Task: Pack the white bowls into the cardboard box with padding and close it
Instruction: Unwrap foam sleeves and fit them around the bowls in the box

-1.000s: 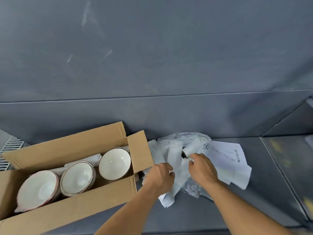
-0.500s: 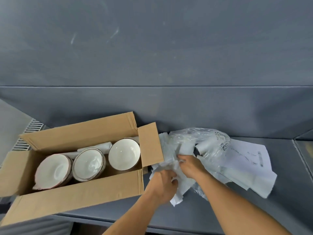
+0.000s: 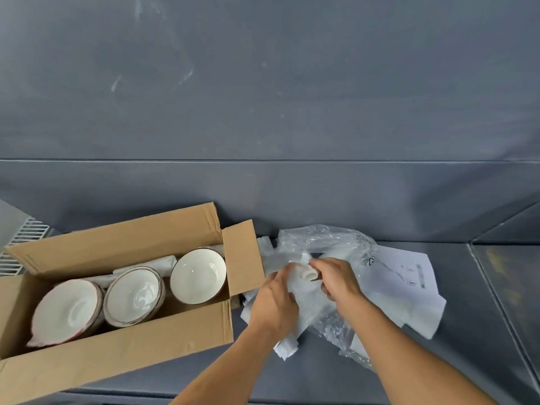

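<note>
The cardboard box (image 3: 117,343) is open on top, though its upright end flap (image 3: 244,258) fences the padding pile (image 3: 318,290).

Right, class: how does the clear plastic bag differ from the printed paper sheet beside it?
The plastic bag is see-through and crumpled; the paper sheet is opaque white, printed and flat. The bag overlaps the sheet's left edge. The left hand and right hand hold a padding roll by the bag, clear of the sheet. Both lie on the grey surface right of the cardboard box.
</note>
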`<state>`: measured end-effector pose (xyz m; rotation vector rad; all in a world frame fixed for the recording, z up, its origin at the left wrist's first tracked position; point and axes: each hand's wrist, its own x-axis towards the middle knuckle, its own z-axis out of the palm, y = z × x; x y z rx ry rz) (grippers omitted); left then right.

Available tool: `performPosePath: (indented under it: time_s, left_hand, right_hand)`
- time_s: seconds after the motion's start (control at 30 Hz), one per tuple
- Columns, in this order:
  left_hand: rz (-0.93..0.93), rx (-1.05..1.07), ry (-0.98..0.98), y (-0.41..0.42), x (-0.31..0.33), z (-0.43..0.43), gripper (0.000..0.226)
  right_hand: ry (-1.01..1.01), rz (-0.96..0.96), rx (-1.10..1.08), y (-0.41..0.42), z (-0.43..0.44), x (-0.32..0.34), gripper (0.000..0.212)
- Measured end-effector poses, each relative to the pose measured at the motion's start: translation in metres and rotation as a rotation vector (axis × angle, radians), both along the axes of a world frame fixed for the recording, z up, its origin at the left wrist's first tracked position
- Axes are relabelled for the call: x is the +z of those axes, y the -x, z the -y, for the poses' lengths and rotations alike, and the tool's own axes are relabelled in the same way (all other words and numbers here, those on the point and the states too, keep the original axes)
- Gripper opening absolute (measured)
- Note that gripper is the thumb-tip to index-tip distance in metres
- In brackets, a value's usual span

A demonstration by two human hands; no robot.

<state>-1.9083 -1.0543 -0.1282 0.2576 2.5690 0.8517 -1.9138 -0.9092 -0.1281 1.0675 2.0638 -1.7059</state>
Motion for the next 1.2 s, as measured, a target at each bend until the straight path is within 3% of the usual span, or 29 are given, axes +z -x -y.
performPosePath:
  time_s: [0.17, 0.33, 0.43, 0.53, 0.73, 0.83, 0.9, 1.0, 1.1, 1.2]
  left_hand:
    - [-0.057, 0.079, -0.166, 0.001, 0.016, -0.010, 0.058]
    - [-0.103, 0.034, -0.110, 0.003, 0.028, -0.014, 0.023]
    - [-0.065, 0.045, -0.093, 0.002, 0.037, -0.011, 0.031]
    - [0.009, 0.085, -0.162, 0.003, 0.036, -0.005, 0.034]
    - [0.431, 0.264, -0.576, -0.005, 0.042, 0.008, 0.030]
    - [0.520, 0.374, -0.714, -0.003, 0.044, 0.018, 0.029]
    - [0.515, 0.408, -0.740, -0.002, 0.048, 0.024, 0.037]
    - [0.456, 0.324, -0.628, 0.000, 0.050, 0.031, 0.044]
    - [0.344, 0.278, -0.569, 0.001, 0.050, 0.038, 0.011]
    - [0.287, 0.400, -0.578, 0.002, 0.044, 0.047, 0.010]
  right_hand:
    - [0.309, 0.048, -0.015, -0.015, -0.019, 0.026, 0.038]
    - [0.537, -0.005, 0.087, -0.028, -0.030, 0.039, 0.054]
    - [0.602, -0.074, 0.173, -0.036, -0.032, 0.045, 0.044]
    - [0.536, -0.117, 0.240, -0.038, -0.026, 0.050, 0.030]
    - [0.112, -0.138, 0.345, -0.037, -0.005, 0.048, 0.037]
    - [0.042, -0.159, 0.446, -0.039, 0.000, 0.048, 0.038]
    - [0.031, -0.155, 0.522, -0.041, 0.004, 0.054, 0.027]
    - [-0.031, -0.140, 0.653, -0.040, 0.013, 0.055, 0.041]
    - [-0.046, -0.121, 0.679, -0.039, 0.019, 0.052, 0.035]
    - [0.015, -0.095, 0.694, -0.040, 0.017, 0.046, 0.026]
